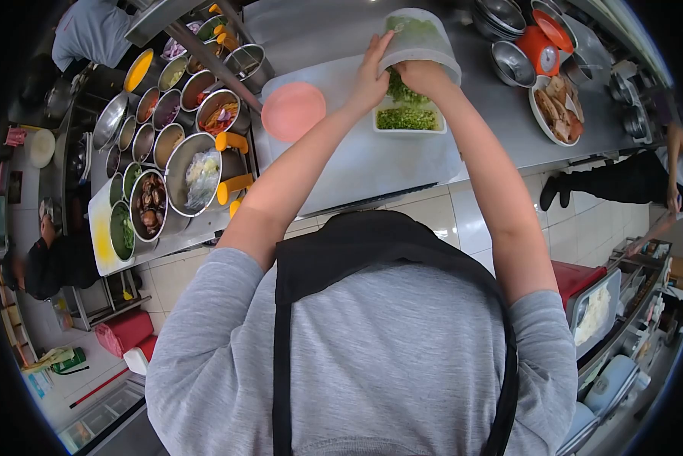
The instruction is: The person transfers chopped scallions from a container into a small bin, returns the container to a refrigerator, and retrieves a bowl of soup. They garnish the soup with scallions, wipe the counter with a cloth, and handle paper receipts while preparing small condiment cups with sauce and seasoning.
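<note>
A white plastic tub (420, 38) is tipped over a rectangular white container (410, 131), its mouth facing me. My left hand (370, 80) grips the tub's left side, fingers stretched along the wall. At the tub's mouth, my right hand (423, 77) has its fingers curled against chopped green onions (407, 95); the fingertips are partly hidden. More chopped greens (406, 118) fill the container below. Both stand on a white cutting board (341, 163), with a round pink lid or board (294, 112) to the left.
On the left are several metal pots of ingredients, including mushrooms (150, 204) and a bagged white food (203, 173). To the right stand an orange scale (537, 52), metal bowls (513, 64) and a bowl of brown food (558, 110). Other people (619, 178) stand nearby.
</note>
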A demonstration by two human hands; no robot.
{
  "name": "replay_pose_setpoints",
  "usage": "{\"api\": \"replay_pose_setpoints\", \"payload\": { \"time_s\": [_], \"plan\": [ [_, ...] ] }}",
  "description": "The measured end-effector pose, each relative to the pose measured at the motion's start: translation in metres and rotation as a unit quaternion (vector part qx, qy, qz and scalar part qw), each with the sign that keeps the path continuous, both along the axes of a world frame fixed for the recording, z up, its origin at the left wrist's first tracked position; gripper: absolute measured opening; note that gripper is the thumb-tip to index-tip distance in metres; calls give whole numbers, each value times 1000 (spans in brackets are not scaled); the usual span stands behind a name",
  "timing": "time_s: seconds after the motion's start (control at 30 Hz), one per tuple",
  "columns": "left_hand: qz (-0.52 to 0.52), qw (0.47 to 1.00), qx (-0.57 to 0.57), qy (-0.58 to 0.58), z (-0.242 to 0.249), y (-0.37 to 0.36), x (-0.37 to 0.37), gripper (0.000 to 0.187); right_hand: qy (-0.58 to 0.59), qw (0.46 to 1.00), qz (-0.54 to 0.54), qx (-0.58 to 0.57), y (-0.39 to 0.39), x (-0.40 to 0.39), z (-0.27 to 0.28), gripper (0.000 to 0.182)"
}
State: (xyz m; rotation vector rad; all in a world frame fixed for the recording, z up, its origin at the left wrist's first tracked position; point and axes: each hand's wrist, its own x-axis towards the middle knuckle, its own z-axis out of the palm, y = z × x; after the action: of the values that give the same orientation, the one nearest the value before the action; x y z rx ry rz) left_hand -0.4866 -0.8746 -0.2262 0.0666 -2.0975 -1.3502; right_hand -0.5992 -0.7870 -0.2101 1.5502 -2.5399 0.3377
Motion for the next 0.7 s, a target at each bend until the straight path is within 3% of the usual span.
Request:
{"api": "replay_pose_setpoints", "payload": {
  "time_s": [0.13,0.2,0.33,0.43,0.5,0.63,0.7],
  "plan": [
    [-2,1000,-5,1,-3,-3,-1,73,-78,996,38,-29,15,13,14,33],
    [-8,1000,1,1,-6,-3,-1,73,-159,982,21,94,19,20,26,31],
    [-11,1000,2,23,-8,-5,-2,76,-182,978,36,94,24,16,16,32],
    [-15,1000,-3,24,-7,-5,-1,75,-159,983,42,80,20,13,13,31],
    [-12,1000,-5,18,-6,-4,0,74,-32,997,-14,-70,19,16,17,34],
    [-35,999,8,6,-2,0,3,74,65,997,-25,-45,15,4,-5,38],
    [-29,1000,5,12,-1,1,4,73,-121,992,4,-45,21,10,-8,40]
  ]
}}
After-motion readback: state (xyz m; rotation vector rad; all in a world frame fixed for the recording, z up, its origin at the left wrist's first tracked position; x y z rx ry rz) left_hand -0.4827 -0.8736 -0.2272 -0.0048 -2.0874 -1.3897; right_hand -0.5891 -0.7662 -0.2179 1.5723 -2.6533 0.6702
